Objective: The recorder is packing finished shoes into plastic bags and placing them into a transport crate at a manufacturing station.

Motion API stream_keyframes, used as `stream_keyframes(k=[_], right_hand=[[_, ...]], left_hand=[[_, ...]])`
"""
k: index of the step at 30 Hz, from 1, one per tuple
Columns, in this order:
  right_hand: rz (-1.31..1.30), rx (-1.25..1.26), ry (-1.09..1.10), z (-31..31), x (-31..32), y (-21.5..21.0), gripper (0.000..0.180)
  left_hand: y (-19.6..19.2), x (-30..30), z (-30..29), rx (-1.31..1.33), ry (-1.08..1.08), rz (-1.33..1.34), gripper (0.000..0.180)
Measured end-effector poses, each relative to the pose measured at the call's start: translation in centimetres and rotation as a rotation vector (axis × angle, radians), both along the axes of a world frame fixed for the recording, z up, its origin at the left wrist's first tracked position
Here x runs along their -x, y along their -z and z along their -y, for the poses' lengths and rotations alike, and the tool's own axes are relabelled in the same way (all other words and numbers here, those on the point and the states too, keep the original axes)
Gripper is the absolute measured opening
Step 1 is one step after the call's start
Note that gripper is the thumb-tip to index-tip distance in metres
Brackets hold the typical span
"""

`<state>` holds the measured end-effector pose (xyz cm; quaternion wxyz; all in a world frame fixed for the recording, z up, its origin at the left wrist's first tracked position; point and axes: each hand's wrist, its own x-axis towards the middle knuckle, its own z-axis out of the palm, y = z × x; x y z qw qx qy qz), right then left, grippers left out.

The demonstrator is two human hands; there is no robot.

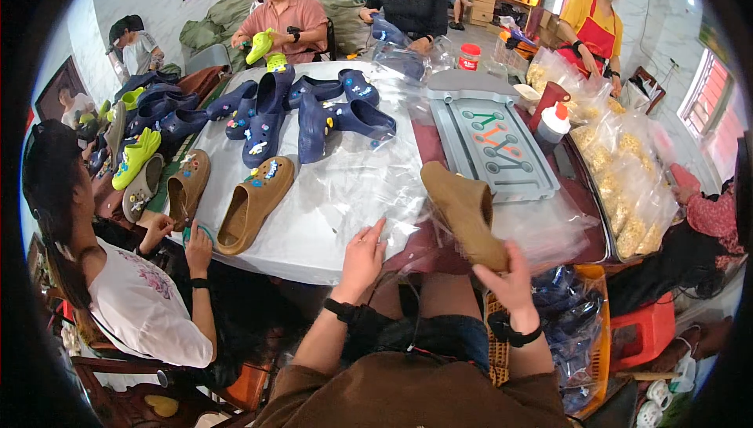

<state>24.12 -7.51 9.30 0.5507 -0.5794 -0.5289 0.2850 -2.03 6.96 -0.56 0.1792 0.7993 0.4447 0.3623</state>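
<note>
My right hand grips the heel end of a brown clog, which is tilted with its toe pointing away from me, toward the far left. No charms show on this clog. My left hand rests at the near edge of the table, fingers stretched out over clear plastic film, holding nothing. To its left lies another brown clog with colourful charms on its toe. Farther back, several dark blue clogs with charms lie in a loose group.
A grey folding plastic stool lies right of the clog. Behind it stand a red-capped bottle and a red-lidded jar. Bags of small pieces fill the right side. A co-worker at left holds scissors near a brown clog. An orange crate sits below right.
</note>
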Motion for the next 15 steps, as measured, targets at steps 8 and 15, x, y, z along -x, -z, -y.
stream_keyframes(k=[8, 15], right_hand=[[-0.597, -0.141, -0.146, 7.0, -3.9, 4.1, 0.082], [-0.684, -0.033, -0.278, 6.6, -2.6, 2.7, 0.068]], left_hand=[[-1.7, 1.2, -1.4, 0.120, 0.042, -0.077, 0.043], [-3.3, 2.6, -2.1, 0.093, -0.004, -0.071, 0.040]])
